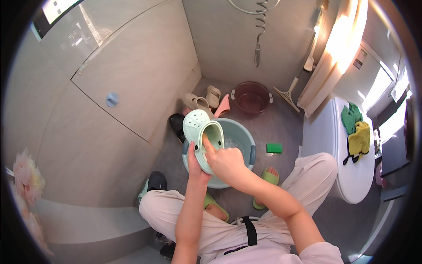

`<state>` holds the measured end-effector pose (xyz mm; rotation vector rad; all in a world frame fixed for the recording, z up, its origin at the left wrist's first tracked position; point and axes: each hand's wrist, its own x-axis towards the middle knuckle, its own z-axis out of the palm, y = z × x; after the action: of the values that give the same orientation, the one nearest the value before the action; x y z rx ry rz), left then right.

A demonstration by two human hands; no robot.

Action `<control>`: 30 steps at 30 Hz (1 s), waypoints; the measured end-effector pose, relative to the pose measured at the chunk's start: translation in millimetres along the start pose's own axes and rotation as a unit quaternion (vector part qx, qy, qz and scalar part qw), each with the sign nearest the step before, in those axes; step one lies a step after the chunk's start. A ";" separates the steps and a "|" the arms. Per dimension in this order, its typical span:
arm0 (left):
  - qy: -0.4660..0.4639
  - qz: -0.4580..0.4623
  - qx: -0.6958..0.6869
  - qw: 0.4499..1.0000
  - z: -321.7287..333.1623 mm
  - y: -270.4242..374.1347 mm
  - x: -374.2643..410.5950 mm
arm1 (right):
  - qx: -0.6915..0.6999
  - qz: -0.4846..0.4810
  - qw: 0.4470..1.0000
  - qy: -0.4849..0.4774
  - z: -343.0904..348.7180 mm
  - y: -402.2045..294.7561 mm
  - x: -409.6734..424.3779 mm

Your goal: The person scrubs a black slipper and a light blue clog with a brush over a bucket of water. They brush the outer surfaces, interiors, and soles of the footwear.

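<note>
My left hand [197, 166] holds a mint-green foam clog [194, 125] from its left side and beneath, its opening turned up to me. In my right hand [226, 161] is the wooden handle of a tool [208, 142], probably a brush; its head is hidden inside the clog. Below the clog stands a light blue-green plastic basin [245, 135] with water in it. To the basin's right a green block [274, 148], perhaps soap or a sponge, lies on the floor beside a little white residue.
Beige clogs [213, 97], a pink item [223, 106] and a black shoe [178, 125] lie behind the basin. A dark red basin [252, 98] and a squeegee [289, 95] are near the back wall. Green and yellow cloths [359, 140] rest on the white toilet lid [352, 184] at right.
</note>
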<state>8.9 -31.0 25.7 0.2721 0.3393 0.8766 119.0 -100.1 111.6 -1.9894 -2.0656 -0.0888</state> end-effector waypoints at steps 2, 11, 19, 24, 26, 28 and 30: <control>0.027 -0.012 0.026 0.999 27.3 -6.2 -4.7 | -0.069 0.030 0.995 0.068 37.7 20.2 17.2; -0.001 0.001 0.035 0.999 4.7 1.7 3.1 | 0.022 0.024 0.999 0.039 10.0 2.6 -7.0; 0.051 0.012 0.052 0.997 15.8 8.4 -0.7 | 0.002 0.008 0.999 0.038 23.9 26.1 -16.1; 0.092 0.024 0.093 0.991 5.9 -8.8 5.6 | -0.055 0.003 0.998 0.039 23.7 27.0 -29.4; 0.129 0.005 0.098 0.987 10.9 -16.1 7.1 | -0.071 0.011 0.993 0.097 57.9 45.8 -15.0; 0.131 -0.023 0.081 0.988 17.5 -2.2 5.3 | -0.011 0.004 0.997 0.081 61.4 50.7 -20.8; 0.098 -0.019 0.075 0.992 5.7 6.7 3.8 | 0.044 0.007 0.998 0.033 42.4 44.7 -28.9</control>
<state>8.7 -24.5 32.8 0.3188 0.5924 0.8435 157.4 -116.0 57.7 -1.9227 -1.9795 -0.0596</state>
